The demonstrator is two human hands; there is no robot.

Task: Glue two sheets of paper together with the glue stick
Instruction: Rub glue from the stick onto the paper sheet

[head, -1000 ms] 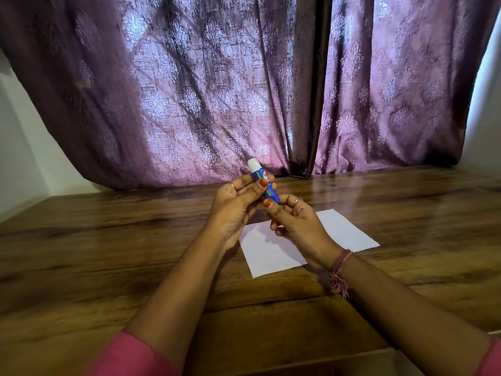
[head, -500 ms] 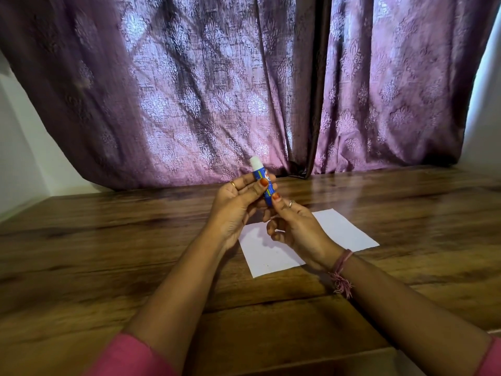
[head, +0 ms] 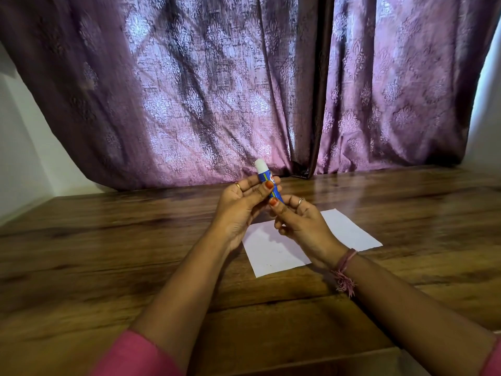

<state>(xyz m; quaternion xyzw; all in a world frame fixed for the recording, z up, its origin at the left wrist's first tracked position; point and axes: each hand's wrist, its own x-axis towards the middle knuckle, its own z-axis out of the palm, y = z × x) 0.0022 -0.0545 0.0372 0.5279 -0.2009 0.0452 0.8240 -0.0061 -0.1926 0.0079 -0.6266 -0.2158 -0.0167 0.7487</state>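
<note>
Both your hands hold the glue stick [head: 268, 183] above the paper [head: 273, 249].

The stick is blue with a white end pointing up and away, tilted left. Your left hand [head: 241, 204] has its fingers [head: 264, 189] wrapped on the upper barrel; your right hand [head: 301, 223] pinches the lower end. The white paper lies flat on the wooden bench [head: 108, 253], with bare wood all around it and the purple curtain [head: 217, 90] along the far edge.

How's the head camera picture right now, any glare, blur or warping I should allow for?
Head view: light comes through the curtain, leaving a soft sheen on the table behind the paper; the wide lens bows the table's edges; the glue stick, held by the left hand and right hand, looks sharp.
</note>
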